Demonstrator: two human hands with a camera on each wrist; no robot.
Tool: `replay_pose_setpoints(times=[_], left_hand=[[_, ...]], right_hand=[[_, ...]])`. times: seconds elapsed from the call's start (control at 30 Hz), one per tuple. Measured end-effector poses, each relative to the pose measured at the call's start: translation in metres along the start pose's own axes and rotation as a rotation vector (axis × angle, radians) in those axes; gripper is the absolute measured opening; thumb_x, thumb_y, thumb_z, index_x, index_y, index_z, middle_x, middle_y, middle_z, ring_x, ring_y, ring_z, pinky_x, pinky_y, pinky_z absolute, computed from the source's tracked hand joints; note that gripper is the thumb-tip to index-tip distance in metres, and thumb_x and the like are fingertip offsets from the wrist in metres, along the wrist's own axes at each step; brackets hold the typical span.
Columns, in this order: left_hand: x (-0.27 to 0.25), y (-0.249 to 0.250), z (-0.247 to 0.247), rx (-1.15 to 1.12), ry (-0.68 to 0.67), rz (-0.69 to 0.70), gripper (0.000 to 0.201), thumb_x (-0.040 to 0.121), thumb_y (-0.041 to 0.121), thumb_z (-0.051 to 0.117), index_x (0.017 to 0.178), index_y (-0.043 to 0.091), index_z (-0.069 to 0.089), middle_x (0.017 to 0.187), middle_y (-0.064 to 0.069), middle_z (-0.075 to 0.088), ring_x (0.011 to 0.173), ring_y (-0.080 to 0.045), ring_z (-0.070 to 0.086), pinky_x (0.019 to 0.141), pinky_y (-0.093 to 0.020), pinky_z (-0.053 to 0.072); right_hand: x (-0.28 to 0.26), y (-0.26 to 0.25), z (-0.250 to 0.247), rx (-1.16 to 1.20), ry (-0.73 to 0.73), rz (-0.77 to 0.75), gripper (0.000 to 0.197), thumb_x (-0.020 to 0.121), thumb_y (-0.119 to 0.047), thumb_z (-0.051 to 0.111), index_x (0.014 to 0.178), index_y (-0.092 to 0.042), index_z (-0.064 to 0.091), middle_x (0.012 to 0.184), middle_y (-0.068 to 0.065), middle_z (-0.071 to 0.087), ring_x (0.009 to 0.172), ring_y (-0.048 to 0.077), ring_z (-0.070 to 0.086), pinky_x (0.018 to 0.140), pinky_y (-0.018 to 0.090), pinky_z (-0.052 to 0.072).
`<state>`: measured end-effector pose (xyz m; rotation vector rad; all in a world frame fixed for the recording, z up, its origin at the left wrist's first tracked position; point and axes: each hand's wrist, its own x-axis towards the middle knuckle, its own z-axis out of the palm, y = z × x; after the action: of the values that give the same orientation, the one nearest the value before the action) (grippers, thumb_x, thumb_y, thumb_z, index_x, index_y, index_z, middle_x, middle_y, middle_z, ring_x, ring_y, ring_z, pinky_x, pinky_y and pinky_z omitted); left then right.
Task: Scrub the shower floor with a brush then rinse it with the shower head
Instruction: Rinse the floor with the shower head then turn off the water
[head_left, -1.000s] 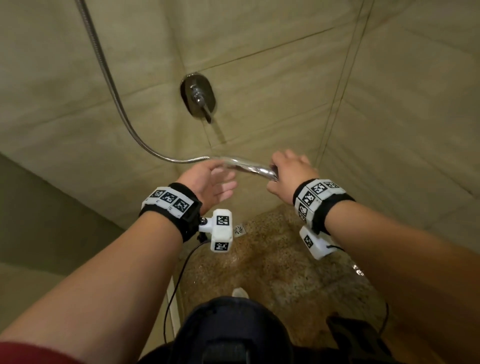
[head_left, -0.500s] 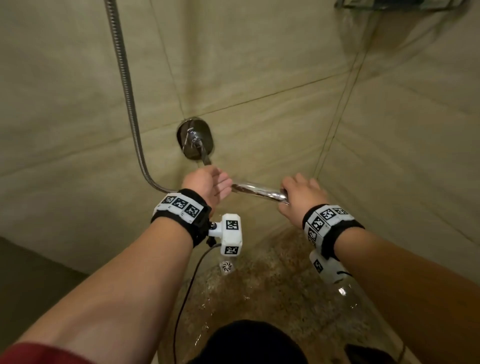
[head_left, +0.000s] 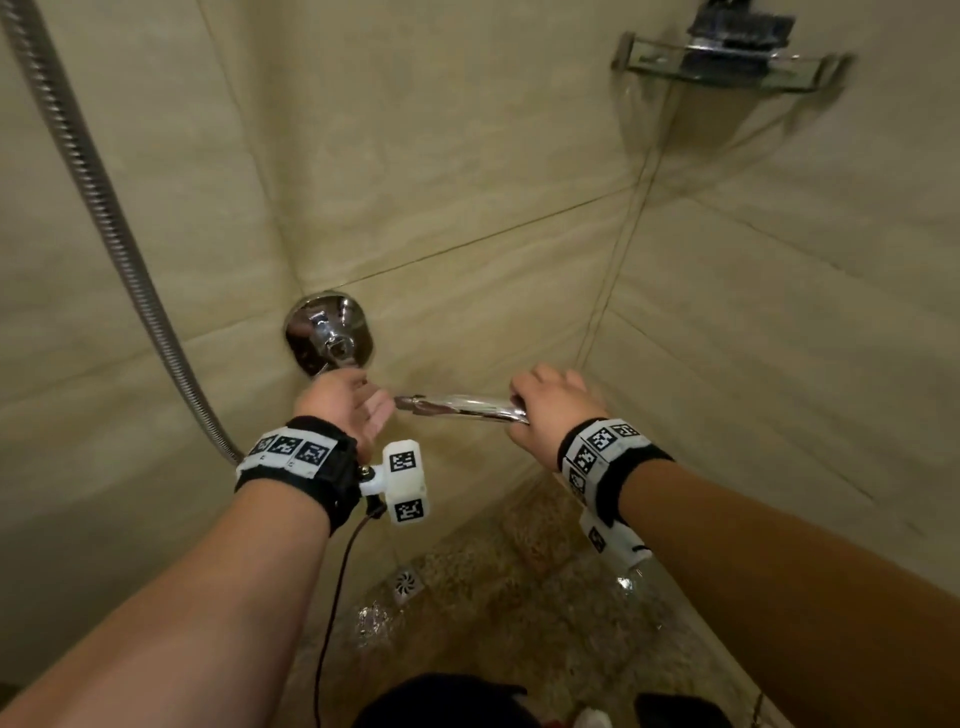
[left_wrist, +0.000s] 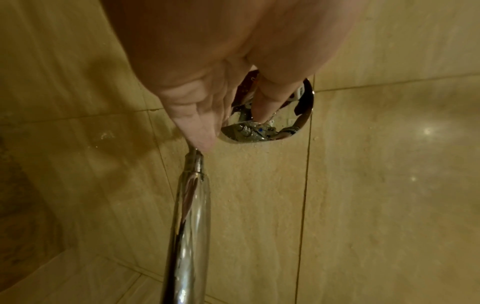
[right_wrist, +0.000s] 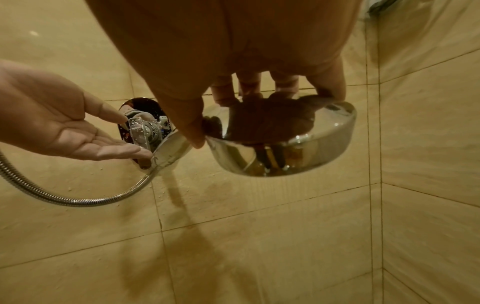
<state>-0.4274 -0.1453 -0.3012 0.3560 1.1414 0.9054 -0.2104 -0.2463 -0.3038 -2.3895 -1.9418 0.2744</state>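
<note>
I am in a tiled shower stall, looking down past both forearms. The floor (head_left: 519, 613) below is wet and glistening near the drain (head_left: 407, 583), and the brush (head_left: 740, 23) sits high on a glass shelf (head_left: 727, 67) at the far right, well away from my hands. From that I judge the scrubbing is done and the task is in its rinsing stage or just at its end. No water can be seen leaving the shower head, so I cannot tell whether rinsing is over.

My right hand (head_left: 550, 410) grips the shower head (right_wrist: 283, 139) around its round chrome disc, fingers over the back and thumb at the neck. Its handle (left_wrist: 189, 216) runs left from the grip towards my left hand, and the hose (right_wrist: 78, 197) loops away further left.

My left hand (right_wrist: 64, 125) holds nothing; its fingers are straight, with the fingertips (right_wrist: 135, 152) at the lever of the wall valve (head_left: 328, 332). I judge it is about to work the water.
</note>
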Motion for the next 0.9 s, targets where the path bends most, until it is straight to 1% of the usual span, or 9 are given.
replay_pose_setpoints(times=[0.1, 0.27, 0.37, 0.5, 0.7, 0.77, 0.83, 0.87, 0.9], left_hand=[[0.005, -0.002, -0.001, -0.046, -0.002, -0.029, 0.049, 0.108, 0.015, 0.047, 0.154, 0.001, 0.038, 0.151, -0.020, 0.050, 0.135, -0.031, 0.054, 0.113, -0.042, 0.047], [0.011, 0.004, 0.010, -0.158, 0.016, -0.049, 0.055, 0.106, 0.010, 0.048, 0.155, -0.007, 0.030, 0.163, -0.029, 0.028, 0.150, -0.037, 0.036, 0.121, -0.046, 0.036], [0.019, 0.005, 0.016, -0.219, 0.044, -0.052, 0.063, 0.105, 0.012, 0.050, 0.158, -0.007, 0.022, 0.168, -0.027, 0.018, 0.155, -0.036, 0.027, 0.126, -0.044, 0.028], [0.022, -0.003, 0.021, -0.271, 0.073, -0.054, 0.073, 0.104, 0.015, 0.052, 0.162, -0.003, 0.012, 0.169, -0.024, 0.016, 0.155, -0.033, 0.028, 0.126, -0.043, 0.027], [0.017, -0.021, 0.038, -0.171, 0.042, -0.002, 0.078, 0.105, 0.020, 0.050, 0.164, 0.004, 0.002, 0.171, -0.020, 0.010, 0.158, -0.030, 0.019, 0.127, -0.043, 0.022], [0.026, -0.021, 0.037, -0.157, 0.055, -0.014, 0.080, 0.104, 0.023, 0.052, 0.164, 0.004, 0.005, 0.171, -0.019, 0.015, 0.157, -0.030, 0.022, 0.127, -0.041, 0.024], [0.035, -0.024, 0.034, -0.052, 0.068, -0.048, 0.080, 0.100, 0.030, 0.056, 0.164, 0.005, 0.015, 0.169, -0.016, 0.025, 0.154, -0.029, 0.030, 0.122, -0.040, 0.031], [0.034, -0.027, 0.035, 0.027, 0.076, -0.065, 0.076, 0.098, 0.032, 0.057, 0.162, 0.006, 0.025, 0.164, -0.013, 0.036, 0.149, -0.028, 0.038, 0.116, -0.040, 0.038], [0.031, -0.030, 0.035, 0.103, 0.083, -0.055, 0.065, 0.098, 0.030, 0.058, 0.155, 0.006, 0.037, 0.152, -0.009, 0.048, 0.139, -0.027, 0.050, 0.106, -0.039, 0.044]], right_hand=[[0.006, 0.001, 0.000, -0.002, -0.007, -0.020, 0.027, 0.087, -0.045, 0.060, 0.105, -0.029, 0.049, 0.107, -0.005, 0.045, 0.099, 0.023, 0.042, 0.089, 0.044, 0.047], [0.014, 0.007, -0.003, 0.010, -0.023, -0.055, 0.024, 0.086, -0.043, 0.060, 0.102, -0.030, 0.046, 0.112, -0.004, 0.047, 0.107, 0.025, 0.044, 0.089, 0.043, 0.046], [0.014, 0.015, -0.004, 0.011, -0.049, -0.060, 0.024, 0.087, -0.043, 0.060, 0.099, -0.031, 0.043, 0.111, -0.004, 0.045, 0.106, 0.025, 0.043, 0.090, 0.045, 0.046], [0.013, 0.029, -0.005, 0.008, -0.057, -0.051, 0.023, 0.088, -0.041, 0.060, 0.098, -0.032, 0.042, 0.108, -0.006, 0.043, 0.102, 0.022, 0.041, 0.092, 0.047, 0.046], [0.006, 0.052, 0.001, 0.040, -0.047, -0.033, 0.024, 0.088, -0.044, 0.062, 0.101, -0.031, 0.047, 0.103, -0.007, 0.041, 0.096, 0.020, 0.040, 0.087, 0.044, 0.048], [0.004, 0.058, 0.004, 0.047, -0.053, -0.029, 0.024, 0.088, -0.044, 0.063, 0.102, -0.030, 0.048, 0.102, -0.007, 0.042, 0.095, 0.019, 0.041, 0.086, 0.041, 0.049], [0.003, 0.064, 0.006, 0.056, -0.053, -0.025, 0.024, 0.088, -0.043, 0.063, 0.101, -0.030, 0.049, 0.101, -0.008, 0.042, 0.095, 0.019, 0.042, 0.085, 0.041, 0.049], [0.002, 0.067, 0.008, 0.059, -0.053, -0.023, 0.023, 0.087, -0.044, 0.063, 0.100, -0.030, 0.049, 0.100, -0.008, 0.043, 0.094, 0.019, 0.042, 0.084, 0.041, 0.050], [0.002, 0.069, 0.009, 0.059, -0.057, -0.021, 0.023, 0.087, -0.044, 0.063, 0.099, -0.031, 0.048, 0.099, -0.008, 0.043, 0.093, 0.019, 0.042, 0.083, 0.042, 0.050]])
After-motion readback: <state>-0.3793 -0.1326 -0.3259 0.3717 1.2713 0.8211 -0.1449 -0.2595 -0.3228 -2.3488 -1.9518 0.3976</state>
